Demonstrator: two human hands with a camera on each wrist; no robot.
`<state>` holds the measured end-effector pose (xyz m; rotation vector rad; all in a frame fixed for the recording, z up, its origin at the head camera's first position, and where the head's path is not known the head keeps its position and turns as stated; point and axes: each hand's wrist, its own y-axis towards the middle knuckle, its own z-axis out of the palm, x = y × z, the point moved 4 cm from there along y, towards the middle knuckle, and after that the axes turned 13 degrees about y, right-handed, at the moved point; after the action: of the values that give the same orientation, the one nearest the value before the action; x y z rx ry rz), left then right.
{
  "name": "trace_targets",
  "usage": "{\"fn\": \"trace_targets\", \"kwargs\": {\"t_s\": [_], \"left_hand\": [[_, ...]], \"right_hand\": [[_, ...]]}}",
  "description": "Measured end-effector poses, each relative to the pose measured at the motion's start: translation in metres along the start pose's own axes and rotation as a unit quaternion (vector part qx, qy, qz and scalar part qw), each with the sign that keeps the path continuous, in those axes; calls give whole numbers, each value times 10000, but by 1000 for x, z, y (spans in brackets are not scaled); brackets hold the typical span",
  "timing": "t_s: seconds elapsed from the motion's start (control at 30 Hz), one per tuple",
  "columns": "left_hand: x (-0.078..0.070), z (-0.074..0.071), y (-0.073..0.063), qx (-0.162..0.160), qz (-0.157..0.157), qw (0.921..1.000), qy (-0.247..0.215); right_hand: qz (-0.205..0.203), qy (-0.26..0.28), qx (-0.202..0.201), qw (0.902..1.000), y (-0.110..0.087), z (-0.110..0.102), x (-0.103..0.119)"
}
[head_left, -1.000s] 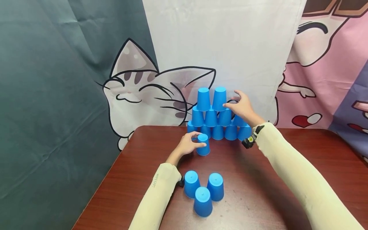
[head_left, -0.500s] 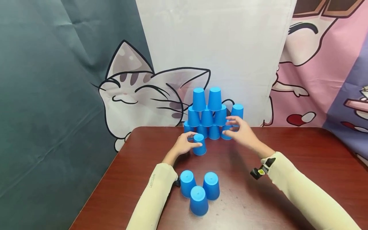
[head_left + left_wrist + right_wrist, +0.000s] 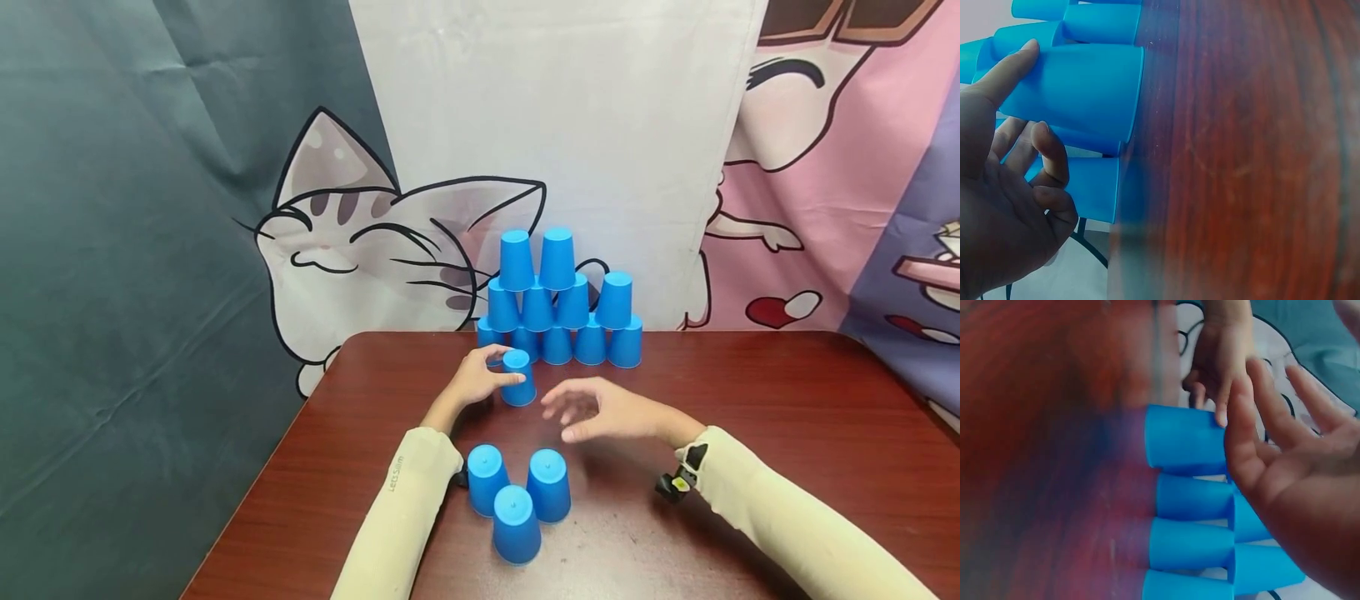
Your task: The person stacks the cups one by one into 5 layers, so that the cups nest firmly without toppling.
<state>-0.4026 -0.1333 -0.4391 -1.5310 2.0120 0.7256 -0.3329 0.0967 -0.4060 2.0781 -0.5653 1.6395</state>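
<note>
My left hand (image 3: 477,379) holds an upside-down blue cup (image 3: 518,392) between thumb and fingers; the cup stands on the table in front of a pyramid. In the left wrist view, a digit lies along the side of this cup (image 3: 1079,87). My right hand (image 3: 611,412) hovers over the table to the right of it, fingers loosely bent and holding nothing. Behind, the pyramid has a bottom row of several cups (image 3: 626,343), a second row with a gap before its rightmost cup (image 3: 615,300), and two top cups (image 3: 557,260).
Three upside-down blue cups stand grouped nearer the front: a left one (image 3: 487,483), a right one (image 3: 549,487) and a front one (image 3: 517,529). The brown table (image 3: 787,417) reaches back to a cloth backdrop (image 3: 637,125) with cartoon prints.
My right hand has come away from the upper right of the pyramid, moving down and toward me. The left hand stays on its cup. The head view has shifted slightly.
</note>
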Motion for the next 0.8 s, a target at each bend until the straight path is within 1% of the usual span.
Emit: {"fn": "trace_targets", "kwargs": {"t_s": [0.1,0.27,0.4,0.63,0.8], "left_hand": [[-2,-1,1,-13,10,10000,27],[-2,-2,1,10,-56,10000,33],[-1,-2,1,43,-78,10000,4],[-1,-2,-1,0,-44,10000,-40],[1,1,-2,59,-123,9999,-39]], "right_hand": [[193,-45,517,9985,-1,9,-5],[227,66,968,9950,0,18,-11],[185,96,1156,9931,0,22,-13],[111,158,1382,9902,0,32,-17],[142,242,1441,9892,-1,36,-20]]}}
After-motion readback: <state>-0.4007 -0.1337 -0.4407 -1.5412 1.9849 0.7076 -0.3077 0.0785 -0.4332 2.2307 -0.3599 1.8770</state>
